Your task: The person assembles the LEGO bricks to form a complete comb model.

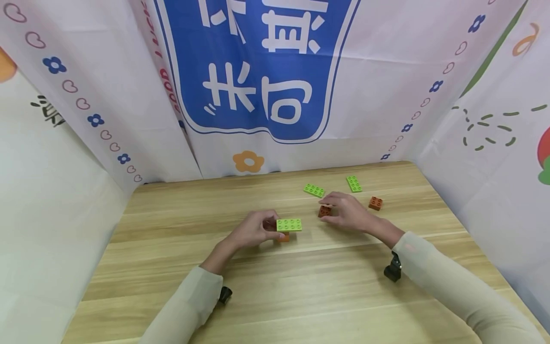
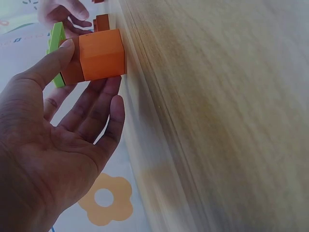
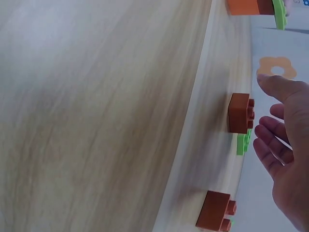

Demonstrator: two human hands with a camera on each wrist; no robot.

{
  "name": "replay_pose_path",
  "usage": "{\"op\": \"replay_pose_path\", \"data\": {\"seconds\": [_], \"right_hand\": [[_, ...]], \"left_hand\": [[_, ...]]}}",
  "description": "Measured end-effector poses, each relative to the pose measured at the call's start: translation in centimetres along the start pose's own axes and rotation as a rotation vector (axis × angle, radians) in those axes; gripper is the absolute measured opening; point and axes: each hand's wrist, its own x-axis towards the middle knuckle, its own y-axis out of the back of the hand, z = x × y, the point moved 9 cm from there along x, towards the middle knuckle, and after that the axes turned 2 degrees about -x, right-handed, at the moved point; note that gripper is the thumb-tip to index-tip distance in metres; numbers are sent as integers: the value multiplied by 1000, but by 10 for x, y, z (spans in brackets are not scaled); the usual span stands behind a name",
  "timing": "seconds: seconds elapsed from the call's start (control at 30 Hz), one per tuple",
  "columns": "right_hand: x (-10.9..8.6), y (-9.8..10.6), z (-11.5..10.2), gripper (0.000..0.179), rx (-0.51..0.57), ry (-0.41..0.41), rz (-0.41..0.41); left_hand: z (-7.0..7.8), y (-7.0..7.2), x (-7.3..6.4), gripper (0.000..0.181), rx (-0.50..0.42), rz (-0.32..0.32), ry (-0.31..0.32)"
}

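My left hand [image 1: 253, 230] holds a small stack of building bricks, its thumb against the brown middle brick [image 2: 71, 70] in the left wrist view. The stack has a flat lime-green brick [image 1: 289, 225] on top and an orange brick [image 2: 102, 54] at the bottom. To the right, my right hand [image 1: 350, 212] hovers around a brown four-stud brick [image 1: 324, 211] on the table, thumb and fingers on either side. In the right wrist view, its fingers [image 3: 273, 145] are loosely bent and stand apart from that brick [image 3: 239, 113].
Behind the right hand lie two lime-green eight-stud bricks, one on the left [image 1: 314, 190] and one on the right [image 1: 354, 184]. Another brown brick [image 1: 375, 203] sits right of the hand. A printed cloth [image 1: 361, 114] hangs along the wooden table's [image 1: 275, 296] back edge.
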Motion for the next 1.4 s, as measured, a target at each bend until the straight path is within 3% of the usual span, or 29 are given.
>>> {"op": "replay_pose_path", "data": {"seconds": [0.23,0.4,1.07,1.4], "right_hand": [[-2,-5,13,49,3,-86,-73],[-3,-8,18,48,2,-99,-87],[-3,-11,23,40,2,-70,-104],[-1,-6,19,41,31,-49,-76]], "left_hand": [[-1,-1,0,21,-2,4,-9],[-2,-1,1,20,-2,4,-9],[-2,-2,2,25,0,4,-26],[-2,-2,3,25,5,0,-21]]}}
